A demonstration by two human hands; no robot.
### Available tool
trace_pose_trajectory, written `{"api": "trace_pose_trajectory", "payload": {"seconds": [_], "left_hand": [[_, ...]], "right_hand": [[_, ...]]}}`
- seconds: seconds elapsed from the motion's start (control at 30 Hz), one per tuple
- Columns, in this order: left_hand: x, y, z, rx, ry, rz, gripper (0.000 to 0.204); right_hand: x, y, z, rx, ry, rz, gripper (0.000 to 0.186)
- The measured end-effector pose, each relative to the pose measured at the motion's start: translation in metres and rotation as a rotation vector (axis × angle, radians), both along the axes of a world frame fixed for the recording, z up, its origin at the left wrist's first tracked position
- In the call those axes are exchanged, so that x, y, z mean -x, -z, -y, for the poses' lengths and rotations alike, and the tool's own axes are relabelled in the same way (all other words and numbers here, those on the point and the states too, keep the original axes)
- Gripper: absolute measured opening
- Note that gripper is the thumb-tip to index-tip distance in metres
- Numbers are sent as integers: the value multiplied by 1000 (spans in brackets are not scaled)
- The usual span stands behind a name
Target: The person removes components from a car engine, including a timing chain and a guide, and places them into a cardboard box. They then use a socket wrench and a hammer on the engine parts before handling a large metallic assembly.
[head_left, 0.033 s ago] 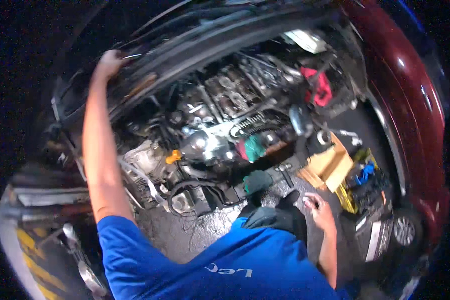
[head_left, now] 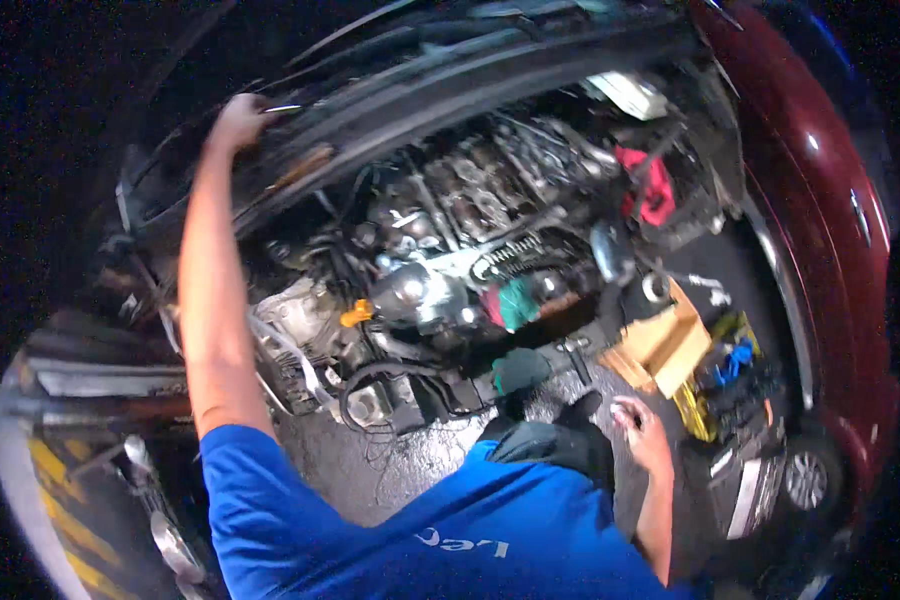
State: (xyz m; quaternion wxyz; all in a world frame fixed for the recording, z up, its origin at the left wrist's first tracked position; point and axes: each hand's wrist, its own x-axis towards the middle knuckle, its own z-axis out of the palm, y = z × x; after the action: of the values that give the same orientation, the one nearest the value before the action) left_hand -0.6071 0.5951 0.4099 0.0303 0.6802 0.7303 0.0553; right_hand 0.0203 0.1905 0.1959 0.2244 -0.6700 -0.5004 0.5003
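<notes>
Little changed vs. prev. pic: whole view slid a bit, w/ both hands & all parts shifting together; prob. just the head turning, nothing put down or picked up, so the work seems at the same stage.

L hand [head_left: 238, 122] is stretched out over the dark panel [head_left: 400, 108] beyond the engine [head_left: 480, 190]; its fingers look pinched on a thin shiny piece [head_left: 282, 108] that sticks out to their right; blur hides what kind. R hand [head_left: 644, 435] is low, well apart from L hand, near the cardboard box [head_left: 682, 355]; fingers curled, can't tell if they grip anything.

Count, visible only: 1 engine; 1 thin shiny piece; 1 cardboard box, open; 1 red cloth [head_left: 654, 190]; 1 green cloth [head_left: 517, 303], on the near side of the engine; 1 yellow cap [head_left: 356, 313]; 1 white roll [head_left: 655, 287], beside the box; 1 blue item [head_left: 738, 360], kind unclear; 1 wheel [head_left: 806, 480], at far R.
</notes>
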Motion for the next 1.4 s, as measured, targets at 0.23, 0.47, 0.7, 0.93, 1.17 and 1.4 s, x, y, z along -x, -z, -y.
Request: {"api": "trace_pose_trajectory", "payload": {"seconds": [0.23,0.47,0.7,0.93,1.17,1.4], "left_hand": [[79,-15,38,-450,12,-252,25],[-112,2,185,-603,143,486,27],[-314,172,331,363,167,1312,27],[-340,183,339,435,242,1364,28],[-344,186,330,818,276,1420,31],[-365,202,321,716,309,1253,19]], "right_hand": [[8,16,-1,-31,-14,8,28],[23,-38,-27,-130,133,-125,32],[65,-60,-51,-171,-36,-685,44],[46,-33,-49,-51,-132,-820,43],[25,-20,-58,12,-300,-845,47],[21,14,-54,31,-342,-828,45]]}}
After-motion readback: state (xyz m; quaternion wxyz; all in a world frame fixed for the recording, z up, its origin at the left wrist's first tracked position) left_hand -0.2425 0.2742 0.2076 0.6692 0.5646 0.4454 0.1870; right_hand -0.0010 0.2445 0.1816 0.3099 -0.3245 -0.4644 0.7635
